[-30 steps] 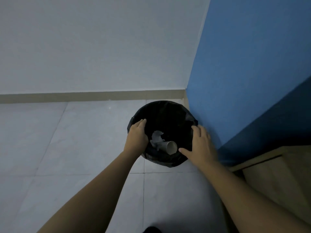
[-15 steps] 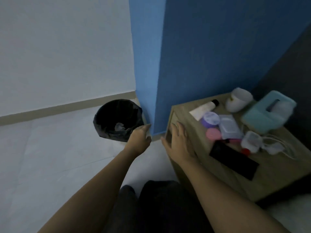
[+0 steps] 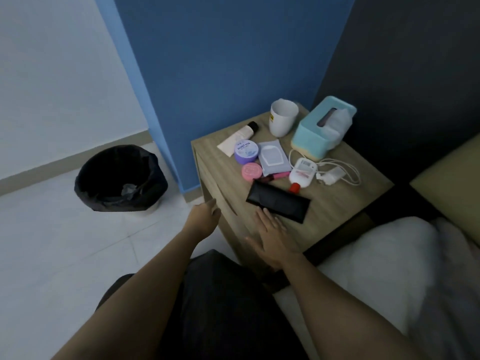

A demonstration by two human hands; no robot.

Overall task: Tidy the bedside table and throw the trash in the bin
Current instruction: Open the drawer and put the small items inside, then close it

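The wooden bedside table (image 3: 335, 203) carries a black case (image 3: 278, 201), a white bottle with a red cap (image 3: 301, 173), a purple jar (image 3: 246, 151), a pink tin (image 3: 251, 171), a wipes pack (image 3: 273, 158), a white tube (image 3: 237, 138), a white cup (image 3: 283, 120), a teal tissue box (image 3: 322, 127) and a white charger with cable (image 3: 335, 172). My right hand (image 3: 272, 237) is open with its fingers spread over the table's near corner, fingertips at the black case. My left hand (image 3: 204, 216) hangs open and empty beside the table's left side. The black-lined bin (image 3: 119, 178) stands on the floor to the left, crumpled trash inside.
A blue wall column (image 3: 220, 74) separates the bin from the table. A bed with a white pillow (image 3: 405, 255) lies at the right. My dark-trousered legs (image 3: 220, 307) fill the bottom centre. Pale floor tiles (image 3: 52, 255) stretch to the left.
Both hands have left the bin's rim and swung right to the bedside table. The view turned from the bin to the table top.
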